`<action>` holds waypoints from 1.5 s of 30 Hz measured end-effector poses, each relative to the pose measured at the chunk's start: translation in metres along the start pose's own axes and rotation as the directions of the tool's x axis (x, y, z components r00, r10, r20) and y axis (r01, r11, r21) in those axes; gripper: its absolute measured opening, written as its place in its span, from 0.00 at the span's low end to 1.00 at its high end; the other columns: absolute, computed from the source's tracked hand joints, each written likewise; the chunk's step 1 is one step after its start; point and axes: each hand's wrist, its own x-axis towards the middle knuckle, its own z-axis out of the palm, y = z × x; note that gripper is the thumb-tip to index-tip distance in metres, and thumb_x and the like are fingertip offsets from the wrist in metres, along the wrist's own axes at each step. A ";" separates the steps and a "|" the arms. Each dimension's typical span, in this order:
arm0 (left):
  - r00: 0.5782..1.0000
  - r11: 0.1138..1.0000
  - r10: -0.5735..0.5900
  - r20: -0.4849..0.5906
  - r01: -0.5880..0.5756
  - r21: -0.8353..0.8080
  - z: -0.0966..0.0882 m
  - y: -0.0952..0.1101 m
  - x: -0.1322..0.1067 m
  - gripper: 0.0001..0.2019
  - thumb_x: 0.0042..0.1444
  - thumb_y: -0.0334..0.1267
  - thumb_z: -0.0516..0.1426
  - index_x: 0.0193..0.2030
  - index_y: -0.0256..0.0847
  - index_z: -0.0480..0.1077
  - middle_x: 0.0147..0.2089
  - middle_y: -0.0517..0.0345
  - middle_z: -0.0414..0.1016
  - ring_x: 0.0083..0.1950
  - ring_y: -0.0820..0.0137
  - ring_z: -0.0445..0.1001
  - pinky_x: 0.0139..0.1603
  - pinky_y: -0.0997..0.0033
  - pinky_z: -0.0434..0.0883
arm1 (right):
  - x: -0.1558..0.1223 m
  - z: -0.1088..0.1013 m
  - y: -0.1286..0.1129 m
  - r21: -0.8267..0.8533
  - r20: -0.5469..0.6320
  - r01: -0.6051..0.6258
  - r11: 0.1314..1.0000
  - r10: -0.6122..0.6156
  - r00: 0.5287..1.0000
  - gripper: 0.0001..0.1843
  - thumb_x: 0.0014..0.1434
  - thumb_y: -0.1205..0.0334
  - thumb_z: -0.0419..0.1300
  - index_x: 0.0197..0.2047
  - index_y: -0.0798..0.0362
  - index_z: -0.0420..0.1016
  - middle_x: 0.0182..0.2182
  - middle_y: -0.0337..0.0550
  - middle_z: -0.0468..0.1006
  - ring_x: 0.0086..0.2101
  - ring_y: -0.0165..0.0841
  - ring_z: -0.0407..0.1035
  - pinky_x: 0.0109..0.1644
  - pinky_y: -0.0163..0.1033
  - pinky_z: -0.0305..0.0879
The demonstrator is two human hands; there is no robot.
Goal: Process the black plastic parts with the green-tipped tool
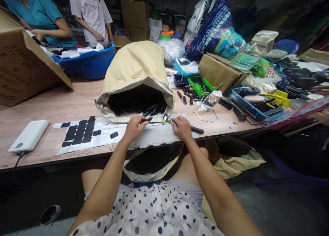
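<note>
My right hand (pixel 182 127) is closed around a small hammer (pixel 197 129). Its metal head with a yellowish face points left, and its black handle sticks out to the right. Between the thumb and fingers of my left hand (pixel 135 127) is a small black part (pixel 149 119), mostly covered, its exact kind unclear. Both hands rest over a pale strip of board (pixel 154 136) along the table's front edge. Just behind them lies a large cream sack (pixel 136 61), its mouth facing me, with many slim black pieces (pixel 153 110) inside.
Left are a sheet with black stickers (pixel 82 131), a white power bank (pixel 29 136), a blue tub (pixel 87 64) and a carton (pixel 25 64). Right are a green tray (pixel 200 85), a bottle (pixel 211 100) and a blue basket (pixel 253 107). Another sack (pixel 151 160) hangs open below. Two people stand behind.
</note>
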 end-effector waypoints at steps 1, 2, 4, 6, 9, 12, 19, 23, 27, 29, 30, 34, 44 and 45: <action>0.998 1.000 0.030 0.055 -0.030 0.000 0.004 0.001 -0.007 0.07 0.62 0.42 0.58 0.40 0.46 0.76 0.40 0.56 0.78 0.46 0.61 0.70 0.49 0.61 0.68 | 0.000 0.000 0.000 -0.003 0.002 0.002 1.000 -0.002 1.000 0.15 0.67 0.62 0.54 0.50 0.47 0.80 0.39 0.47 0.74 0.41 0.40 0.64 0.47 0.42 0.60; 0.995 0.999 0.040 0.091 -0.041 0.007 0.008 0.002 -0.013 0.06 0.61 0.41 0.59 0.40 0.45 0.77 0.40 0.56 0.78 0.46 0.60 0.70 0.49 0.60 0.68 | 0.000 -0.001 0.000 -0.006 0.005 0.004 1.000 -0.003 1.000 0.15 0.67 0.62 0.54 0.50 0.47 0.80 0.39 0.47 0.74 0.41 0.40 0.64 0.46 0.42 0.60; 0.994 0.999 0.033 0.104 -0.036 0.026 0.016 0.000 -0.022 0.06 0.61 0.41 0.59 0.41 0.46 0.77 0.41 0.56 0.78 0.47 0.60 0.70 0.50 0.60 0.68 | 0.000 -0.001 0.000 -0.014 0.013 0.004 1.000 -0.004 1.000 0.14 0.67 0.62 0.54 0.50 0.47 0.80 0.39 0.47 0.75 0.41 0.40 0.64 0.46 0.42 0.60; 0.996 0.999 0.030 0.086 -0.032 0.032 0.020 -0.003 -0.024 0.07 0.60 0.41 0.60 0.43 0.47 0.78 0.42 0.55 0.78 0.48 0.59 0.70 0.51 0.59 0.68 | 0.002 -0.002 0.002 -0.017 0.027 0.006 1.000 -0.006 1.000 0.14 0.67 0.62 0.54 0.50 0.47 0.80 0.39 0.47 0.75 0.42 0.40 0.65 0.46 0.42 0.62; 0.996 0.999 0.025 0.089 -0.027 0.020 0.021 -0.005 -0.023 0.09 0.56 0.41 0.63 0.44 0.48 0.79 0.43 0.56 0.78 0.49 0.59 0.70 0.52 0.59 0.68 | 0.003 -0.006 0.004 0.008 0.036 0.018 1.000 -0.018 0.999 0.15 0.68 0.62 0.53 0.51 0.49 0.80 0.41 0.47 0.76 0.42 0.39 0.68 0.46 0.41 0.64; 0.995 1.000 -0.012 0.104 0.011 0.008 0.019 -0.005 -0.021 0.08 0.55 0.39 0.64 0.42 0.47 0.79 0.43 0.57 0.79 0.49 0.59 0.70 0.52 0.58 0.68 | 0.000 -0.015 -0.001 0.066 -0.014 0.040 0.997 -0.040 0.999 0.17 0.69 0.62 0.51 0.53 0.49 0.79 0.42 0.47 0.76 0.43 0.38 0.69 0.49 0.41 0.66; 0.995 1.000 0.000 0.099 0.000 -0.009 0.020 -0.004 -0.023 0.07 0.54 0.41 0.66 0.41 0.50 0.82 0.37 0.57 0.77 0.46 0.60 0.69 0.51 0.59 0.68 | -0.030 -0.031 -0.061 0.251 -0.111 0.071 0.965 -0.044 0.993 0.25 0.71 0.62 0.46 0.68 0.42 0.68 0.45 0.46 0.77 0.46 0.37 0.72 0.51 0.40 0.70; 0.994 1.000 0.006 0.106 -0.006 -0.002 0.021 -0.005 -0.024 0.08 0.53 0.42 0.67 0.41 0.51 0.83 0.36 0.58 0.75 0.44 0.61 0.68 0.49 0.61 0.68 | -0.043 -0.026 -0.087 0.280 -0.052 0.050 0.959 -0.037 0.998 0.25 0.71 0.64 0.47 0.65 0.40 0.72 0.41 0.44 0.77 0.42 0.35 0.73 0.46 0.36 0.72; 0.994 1.000 0.007 0.112 -0.007 -0.004 0.023 -0.006 -0.024 0.09 0.53 0.42 0.66 0.42 0.52 0.83 0.35 0.58 0.73 0.44 0.61 0.67 0.49 0.61 0.67 | -0.048 -0.024 -0.094 0.275 -0.041 0.042 0.961 -0.032 0.999 0.23 0.72 0.64 0.46 0.61 0.41 0.76 0.38 0.44 0.76 0.39 0.33 0.73 0.41 0.33 0.70; 0.993 1.000 0.008 0.119 -0.007 -0.006 0.023 -0.006 -0.023 0.08 0.54 0.42 0.66 0.42 0.52 0.83 0.35 0.58 0.73 0.44 0.62 0.67 0.49 0.60 0.67 | -0.049 -0.024 -0.095 0.273 -0.060 0.063 0.960 -0.049 0.997 0.24 0.72 0.65 0.46 0.62 0.42 0.76 0.38 0.44 0.75 0.40 0.33 0.73 0.42 0.33 0.70; 0.992 1.000 0.011 0.124 -0.010 -0.007 0.023 -0.006 -0.023 0.08 0.54 0.42 0.65 0.41 0.52 0.83 0.35 0.58 0.74 0.44 0.62 0.67 0.50 0.60 0.67 | -0.049 -0.024 -0.096 0.268 -0.064 0.075 0.961 -0.060 0.996 0.24 0.71 0.65 0.47 0.63 0.42 0.75 0.39 0.45 0.75 0.40 0.33 0.73 0.42 0.33 0.70; 0.989 1.000 0.019 0.144 -0.018 -0.013 0.021 -0.004 -0.023 0.06 0.56 0.41 0.65 0.39 0.52 0.84 0.37 0.58 0.75 0.44 0.62 0.67 0.50 0.60 0.66 | -0.052 -0.021 -0.096 0.209 -0.016 0.091 0.974 -0.089 0.996 0.25 0.70 0.68 0.48 0.62 0.40 0.76 0.36 0.44 0.74 0.37 0.33 0.72 0.38 0.32 0.69; 0.991 1.000 0.002 0.131 -0.002 -0.001 0.023 -0.004 -0.022 0.10 0.55 0.42 0.65 0.44 0.53 0.84 0.36 0.58 0.74 0.44 0.62 0.67 0.50 0.60 0.67 | -0.054 -0.021 -0.083 0.217 -0.074 0.060 0.974 -0.045 0.996 0.25 0.69 0.67 0.49 0.62 0.41 0.76 0.37 0.43 0.75 0.38 0.32 0.72 0.39 0.31 0.69; 0.991 1.000 0.002 0.131 -0.002 0.003 0.023 -0.004 -0.022 0.10 0.55 0.42 0.65 0.44 0.53 0.84 0.36 0.57 0.75 0.44 0.62 0.68 0.50 0.60 0.67 | -0.055 -0.020 -0.083 0.216 -0.076 0.064 0.974 -0.049 0.996 0.24 0.69 0.68 0.49 0.61 0.41 0.77 0.36 0.43 0.75 0.37 0.31 0.72 0.38 0.31 0.68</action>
